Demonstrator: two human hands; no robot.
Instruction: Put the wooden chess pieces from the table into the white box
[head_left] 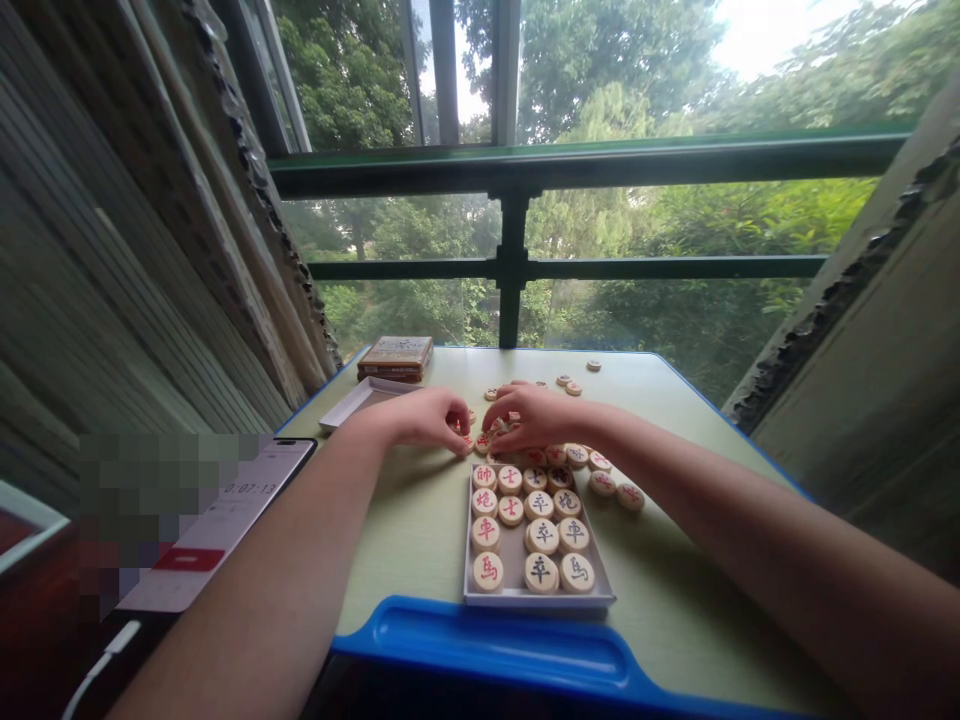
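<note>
My left hand [431, 418] is curled at the pile of loose Chinese chess pieces, thumb and fingers closed round a red-marked piece [466, 443], partly hidden. Beside it, my right hand [529, 413] arches over more pieces, its thumb and fingers apart; some pieces beneath are covered. Nearer to me lies a shallow box tray [517, 561] with round wooden pieces in columns, red characters on the left and black ones mostly on the right. Some look stacked. Loose pieces such as this red one [630, 496] lie to the right of the tray's far end.
An open box lid [360, 402] and stacked boxes [395, 357] sit at the back left. Several pieces [574, 389] are scattered farther back. A phone [225, 530] with a timer stands at left. The table's blue edge [495, 640] is in front, with windows behind.
</note>
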